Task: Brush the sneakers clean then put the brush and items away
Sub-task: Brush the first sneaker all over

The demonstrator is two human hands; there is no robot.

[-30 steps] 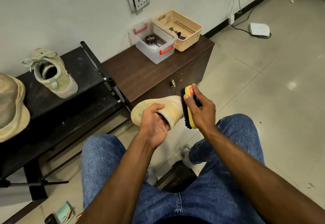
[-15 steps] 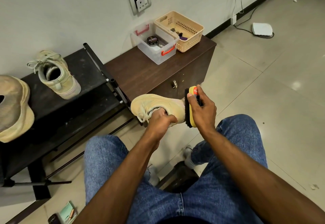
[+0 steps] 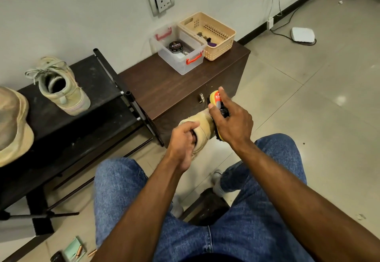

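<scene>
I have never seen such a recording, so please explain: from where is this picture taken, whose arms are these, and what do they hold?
There is no machine here. A camera on a person's head looks down at their own arms and knees. The left hand holds a sneaker, its fingers tucked into the opening. The right hand grips a brush against it. The other sneaker stands on a black rack. A cabinet carries a clear box and a basket.

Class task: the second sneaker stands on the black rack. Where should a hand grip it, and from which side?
Probably the heel collar of the sneaker on the rack, from above. It stands upright on its sole, its opening faces up and toward the camera, so fingers can hook inside the rim.
</scene>
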